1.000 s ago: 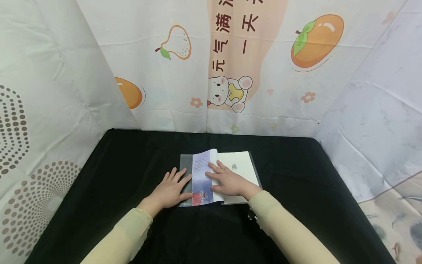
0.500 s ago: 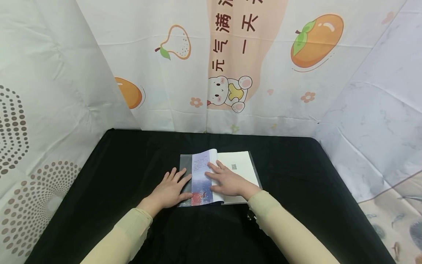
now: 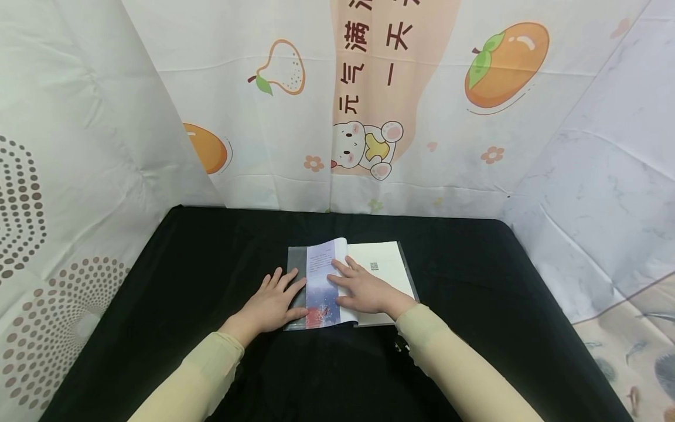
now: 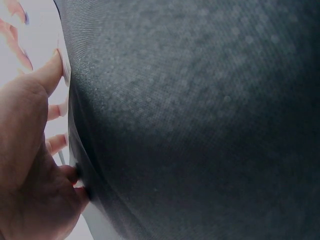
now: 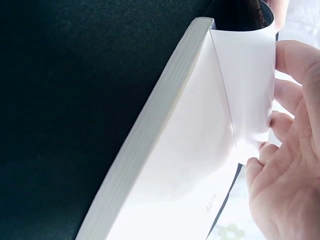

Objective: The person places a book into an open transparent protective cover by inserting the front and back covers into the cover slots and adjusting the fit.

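A book [image 3: 387,261] lies open on the black cloth, its white page with a small printed code at the right. Across its left part arches a purple cover flap [image 3: 320,275] with printed text and a red patch at the near end. Clear plastic sheeting [image 3: 297,255] sticks out left of the flap. My left hand [image 3: 268,305] rests on this sheeting with fingers spread, the thumb at the flap's near left corner. With extended fingers, my right hand [image 3: 366,290] presses on the flap's white part. In the right wrist view, the flap [image 5: 245,75] bulges up beside the thick page block [image 5: 150,120].
The black cloth [image 3: 474,281] covers the table around the book. A white printed curtain [image 3: 253,140] hangs behind the table's far edge, and more white sheets [image 3: 596,158] enclose the sides.
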A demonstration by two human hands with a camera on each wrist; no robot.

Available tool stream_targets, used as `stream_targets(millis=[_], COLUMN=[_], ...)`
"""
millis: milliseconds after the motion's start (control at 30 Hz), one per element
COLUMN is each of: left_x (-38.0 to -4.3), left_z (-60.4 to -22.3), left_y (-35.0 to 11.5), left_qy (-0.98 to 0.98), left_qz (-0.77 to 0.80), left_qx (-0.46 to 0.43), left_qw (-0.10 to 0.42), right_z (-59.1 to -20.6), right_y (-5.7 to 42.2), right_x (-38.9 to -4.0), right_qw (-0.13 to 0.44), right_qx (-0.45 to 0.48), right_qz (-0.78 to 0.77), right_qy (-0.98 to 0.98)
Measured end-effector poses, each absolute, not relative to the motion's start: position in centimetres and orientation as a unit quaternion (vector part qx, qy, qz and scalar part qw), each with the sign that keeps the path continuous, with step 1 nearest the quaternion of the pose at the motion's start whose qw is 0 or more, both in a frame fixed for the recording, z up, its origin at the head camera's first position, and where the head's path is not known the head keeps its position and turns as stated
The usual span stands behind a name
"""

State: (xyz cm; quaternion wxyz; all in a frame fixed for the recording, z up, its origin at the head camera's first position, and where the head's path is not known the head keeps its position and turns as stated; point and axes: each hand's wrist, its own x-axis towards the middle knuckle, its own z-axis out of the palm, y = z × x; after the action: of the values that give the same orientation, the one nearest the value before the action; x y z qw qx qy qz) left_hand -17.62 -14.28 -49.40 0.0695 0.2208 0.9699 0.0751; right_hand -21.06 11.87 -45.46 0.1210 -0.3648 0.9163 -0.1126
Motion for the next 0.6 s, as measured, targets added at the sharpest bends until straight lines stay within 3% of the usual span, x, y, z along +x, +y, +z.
stream_targets(millis=[600], left_x=[-17.57], left_z=[-49.23], left_y=[-14.34], left_qy=[0.969], left_qz=[0.078], left_qx=[0.223], left_qw=[0.070], right_z=[-45.55], right_y=[11.72], right_x=[-21.10], right_qw=[0.123], right_qx=[-0.366], right_qz=[-0.101], right_qy=[0.917])
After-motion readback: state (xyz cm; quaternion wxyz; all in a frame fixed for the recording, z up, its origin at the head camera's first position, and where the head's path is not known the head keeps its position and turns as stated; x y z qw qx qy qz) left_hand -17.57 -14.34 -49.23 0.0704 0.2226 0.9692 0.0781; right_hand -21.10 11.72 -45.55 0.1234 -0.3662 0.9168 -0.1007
